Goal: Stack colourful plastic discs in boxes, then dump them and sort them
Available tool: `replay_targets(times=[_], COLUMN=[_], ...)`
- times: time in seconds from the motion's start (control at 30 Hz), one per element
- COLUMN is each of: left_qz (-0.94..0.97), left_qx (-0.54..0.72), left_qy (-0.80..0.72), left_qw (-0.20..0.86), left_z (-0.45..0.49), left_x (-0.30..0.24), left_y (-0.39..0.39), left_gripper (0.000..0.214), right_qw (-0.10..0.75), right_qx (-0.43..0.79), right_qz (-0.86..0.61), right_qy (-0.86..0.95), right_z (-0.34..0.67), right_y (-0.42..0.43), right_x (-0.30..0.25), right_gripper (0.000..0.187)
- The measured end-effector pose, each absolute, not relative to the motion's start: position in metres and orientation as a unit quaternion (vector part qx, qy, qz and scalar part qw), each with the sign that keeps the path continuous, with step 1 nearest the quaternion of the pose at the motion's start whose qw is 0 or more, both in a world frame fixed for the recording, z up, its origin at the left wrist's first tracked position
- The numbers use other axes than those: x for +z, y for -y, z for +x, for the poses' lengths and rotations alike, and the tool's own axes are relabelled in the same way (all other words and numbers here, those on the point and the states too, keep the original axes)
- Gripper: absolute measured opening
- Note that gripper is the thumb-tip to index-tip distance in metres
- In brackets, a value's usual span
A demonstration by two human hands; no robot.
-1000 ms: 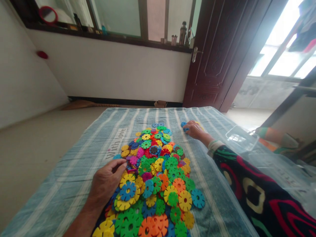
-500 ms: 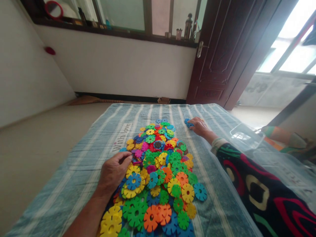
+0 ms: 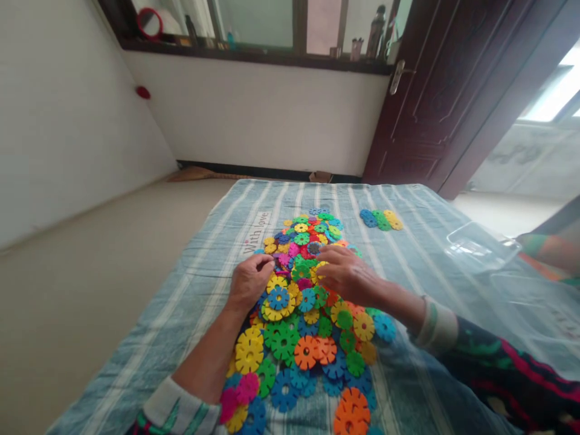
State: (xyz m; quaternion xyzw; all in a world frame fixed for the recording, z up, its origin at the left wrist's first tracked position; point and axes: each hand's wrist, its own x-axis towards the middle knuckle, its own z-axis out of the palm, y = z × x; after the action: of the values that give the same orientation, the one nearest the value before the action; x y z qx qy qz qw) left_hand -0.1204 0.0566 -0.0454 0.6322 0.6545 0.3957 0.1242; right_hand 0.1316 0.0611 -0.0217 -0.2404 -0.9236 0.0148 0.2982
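Note:
A long heap of toothed plastic flower discs (image 3: 283, 338) in many colours lies on the striped cloth. My left hand (image 3: 251, 283) is at the heap's left edge, thumb and forefinger pinched beside purple and magenta discs; what is between the fingertips is too small to make out. Over the right side of the heap reaches my right hand (image 3: 348, 275), its fingers bent and somewhat apart above yellow and red discs. Nothing plainly shows in its grasp. Away from the heap, blue discs (image 3: 368, 219), green discs (image 3: 380, 220) and yellow discs (image 3: 393, 220) form a short row.
Beneath everything is a blue-and-white striped cloth (image 3: 194, 284) printed with "With love". A clear plastic box (image 3: 480, 246) stands at the right edge, with another clear plastic piece (image 3: 534, 302) nearer. Beyond the cloth are a white wall (image 3: 272, 115) and a dark red door (image 3: 421, 96).
My right hand has let go of the blue discs and come back left and nearer, over the heap. My left hand stays pinched by the heap's left edge. The view has turned left.

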Motion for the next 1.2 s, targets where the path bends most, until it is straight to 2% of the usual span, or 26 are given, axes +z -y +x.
replay_targets(times=[0.33, 0.57, 0.77, 0.93, 1.2], left_qz=[0.633, 0.636, 0.639, 0.638, 0.639], left_qx=[0.393, 0.387, 0.383, 0.383, 0.386], left_qy=[-0.653, -0.656, -0.657, -0.658, -0.656], left_qw=[0.132, 0.126, 0.115, 0.114, 0.111], left_z=[-0.118, -0.118, -0.118, -0.119, -0.119], left_x=[-0.046, -0.045, -0.044, -0.046, -0.045], left_y=[-0.058, -0.06, -0.061, -0.061, -0.061], left_gripper=[0.031, 0.032, 0.032, 0.03, 0.028], right_qw=[0.197, 0.152, 0.167, 0.197, 0.257], right_qx=[0.11, 0.069, 0.032, 0.012, 0.049], right_qz=[-0.194, -0.248, -0.265, -0.254, -0.263], right_qy=[0.955, 0.954, 0.949, 0.947, 0.928], right_z=[0.139, 0.148, 0.142, 0.143, 0.148], right_y=[0.022, 0.05, 0.05, 0.046, 0.038], right_x=[-0.003, -0.015, -0.034, -0.043, -0.037], right_gripper=[0.015, 0.021, 0.026, 0.012, 0.015])
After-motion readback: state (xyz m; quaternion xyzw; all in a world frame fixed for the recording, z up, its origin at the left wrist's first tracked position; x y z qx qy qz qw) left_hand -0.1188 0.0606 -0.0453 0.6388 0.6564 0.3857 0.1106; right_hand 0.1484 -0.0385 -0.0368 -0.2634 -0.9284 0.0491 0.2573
